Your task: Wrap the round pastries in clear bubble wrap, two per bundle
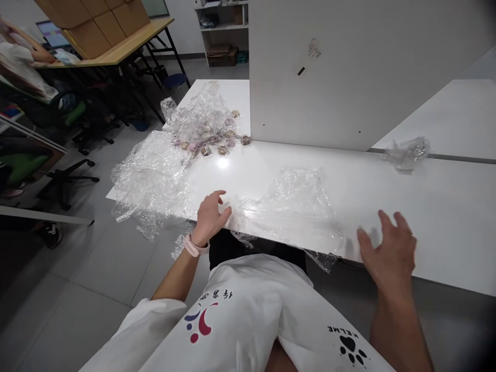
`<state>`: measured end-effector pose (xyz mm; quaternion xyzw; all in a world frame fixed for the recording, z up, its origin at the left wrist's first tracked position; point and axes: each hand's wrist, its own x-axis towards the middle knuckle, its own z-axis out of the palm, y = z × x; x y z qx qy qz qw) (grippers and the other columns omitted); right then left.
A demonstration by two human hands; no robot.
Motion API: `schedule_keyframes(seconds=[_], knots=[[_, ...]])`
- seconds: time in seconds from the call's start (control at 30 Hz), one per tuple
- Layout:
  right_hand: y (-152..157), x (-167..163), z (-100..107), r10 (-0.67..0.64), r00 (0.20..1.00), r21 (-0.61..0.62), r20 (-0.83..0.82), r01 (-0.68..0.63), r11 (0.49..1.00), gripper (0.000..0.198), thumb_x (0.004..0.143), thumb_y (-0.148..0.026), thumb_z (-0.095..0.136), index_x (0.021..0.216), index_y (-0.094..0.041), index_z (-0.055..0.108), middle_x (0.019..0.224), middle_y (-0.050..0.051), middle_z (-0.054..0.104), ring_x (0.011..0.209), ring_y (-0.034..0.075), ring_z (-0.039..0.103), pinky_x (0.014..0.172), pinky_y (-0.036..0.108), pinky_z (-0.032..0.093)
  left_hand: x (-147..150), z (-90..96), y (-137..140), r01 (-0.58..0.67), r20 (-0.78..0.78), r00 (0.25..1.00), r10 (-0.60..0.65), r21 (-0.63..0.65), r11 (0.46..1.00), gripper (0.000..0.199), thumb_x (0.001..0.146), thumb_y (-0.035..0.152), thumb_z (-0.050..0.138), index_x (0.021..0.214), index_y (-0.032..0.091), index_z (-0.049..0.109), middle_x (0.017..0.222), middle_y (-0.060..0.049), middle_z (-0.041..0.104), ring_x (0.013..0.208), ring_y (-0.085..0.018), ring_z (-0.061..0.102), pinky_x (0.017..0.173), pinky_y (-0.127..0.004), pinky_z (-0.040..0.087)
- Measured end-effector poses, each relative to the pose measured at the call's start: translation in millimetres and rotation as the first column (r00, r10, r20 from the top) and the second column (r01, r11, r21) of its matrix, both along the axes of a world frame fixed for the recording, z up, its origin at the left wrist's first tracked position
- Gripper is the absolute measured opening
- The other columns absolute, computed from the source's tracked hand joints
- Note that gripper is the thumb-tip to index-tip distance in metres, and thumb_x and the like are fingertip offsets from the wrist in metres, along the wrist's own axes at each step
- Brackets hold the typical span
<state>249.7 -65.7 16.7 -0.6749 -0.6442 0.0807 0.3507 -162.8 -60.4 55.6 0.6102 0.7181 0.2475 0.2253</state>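
Note:
A crinkled clear plastic sheet lies spread on the white table in front of me, with part of it hanging over the near edge. My left hand is just left of the sheet, its thumb apart from the bent fingers, and nothing shows in its grasp. Whether it touches the plastic I cannot tell. Off the sheet's right side, my right hand is over the near table edge with fingers spread and holds nothing.
At left is a heap of clear plastic; behind it, several small wrapped pieces are scattered. A white panel stands along the table's back. Crumpled plastic lies at right. A person sits at a desk far left.

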Motion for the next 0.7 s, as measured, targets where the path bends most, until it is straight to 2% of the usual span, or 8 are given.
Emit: schedule_keyframes(seconds=[0.07,0.13,0.2,0.27,0.33,0.4,0.5,0.7], knots=[[9.8,-28.2,9.5,0.077,0.993,0.14,0.094,-0.09,0.986,0.051,0.096,-0.041,0.051,0.146,-0.029,0.05,0.151,0.011,0.047,0.134,0.032,0.05,0.112,0.054,0.04,22.2,1.7,2.3,0.17,-0.095,0.983,-0.157,0.141,0.975,0.044,0.093,0.038,0.053,0.134,0.02,0.052,0.127,-0.012,0.063,0.118,-0.028,0.058,0.098,-0.045,0.047],[27.9,-62.2,6.8,0.339,0.934,0.042,0.112,-0.345,0.938,0.045,0.1,-0.039,0.043,0.144,-0.03,0.052,0.147,0.008,0.052,0.137,0.026,0.048,0.112,0.048,0.042,47.3,-2.3,13.3,0.42,-0.068,0.907,-0.415,0.095,0.903,0.041,0.098,0.043,0.047,0.131,0.022,0.056,0.134,-0.01,0.062,0.127,-0.028,0.054,0.103,-0.044,0.045],[50.8,-89.9,-8.0,0.537,0.832,-0.142,0.142,-0.52,0.842,0.044,0.102,-0.041,0.037,0.141,-0.031,0.054,0.151,0.006,0.05,0.139,0.026,0.045,0.11,0.047,0.042,65.3,-9.0,34.7,0.529,-0.003,0.848,-0.529,-0.033,0.848,0.038,0.1,0.046,0.042,0.12,0.022,0.064,0.118,-0.009,0.07,0.114,-0.027,0.062,0.091,-0.041,0.05],[72.8,-104.8,-27.5,0.56,0.802,-0.242,0.207,-0.513,0.824,0.044,0.103,-0.042,0.032,0.139,-0.03,0.055,0.155,0.005,0.045,0.144,0.028,0.039,0.112,0.051,0.038,68.7,-14.5,66.6,0.445,0.031,0.896,-0.444,-0.098,0.89,0.041,0.102,0.047,0.038,0.108,0.02,0.069,0.097,-0.008,0.073,0.09,-0.024,0.067,0.078,-0.037,0.052],[88.6,-108.1,-43.2,0.518,0.817,-0.239,0.254,-0.466,0.852,0.045,0.103,-0.041,0.03,0.138,-0.03,0.055,0.156,0.004,0.043,0.146,0.028,0.034,0.114,0.052,0.033,55.4,-18.1,105.2,0.226,-0.011,0.974,-0.227,-0.034,0.973,0.038,0.103,0.039,0.037,0.1,0.019,0.069,0.09,-0.008,0.072,0.08,-0.022,0.066,0.075,-0.038,0.051],[96.3,-105.9,-50.9,0.496,0.826,-0.213,0.268,-0.451,0.867,0.044,0.103,-0.04,0.03,0.137,-0.03,0.055,0.156,0.003,0.043,0.146,0.027,0.034,0.114,0.051,0.032,29.1,-21.7,144.0,-0.02,-0.121,0.992,0.035,0.119,0.993,0.027,0.098,0.024,0.042,0.101,0.017,0.068,0.1,-0.011,0.071,0.096,-0.026,0.064,0.087,-0.041,0.049],[97.4,-103.1,-51.7,0.487,0.829,-0.19,0.276,-0.45,0.873,0.042,0.102,-0.04,0.033,0.135,-0.03,0.056,0.154,0.002,0.046,0.144,0.026,0.036,0.113,0.05,0.033,-16.3,-31.8,189.7,-0.28,-0.232,0.917,0.326,0.208,0.937,0.035,0.084,0.007,0.051,0.116,0.013,0.063,0.127,-0.016,0.062,0.127,-0.032,0.048,0.106,-0.045,0.04],[96.0,-106.6,-50.2,0.467,0.839,-0.146,0.279,-0.444,0.884,0.04,0.102,-0.039,0.035,0.133,-0.03,0.057,0.151,0.003,0.049,0.142,0.025,0.039,0.112,0.047,0.033,-51.2,-57.6,236.8,-0.278,-0.28,0.915,0.29,0.084,0.957,0.07,0.08,0.027,0.062,0.146,0.016,0.044,0.152,-0.013,0.046,0.138,-0.038,0.034,0.113,-0.051,0.031]])
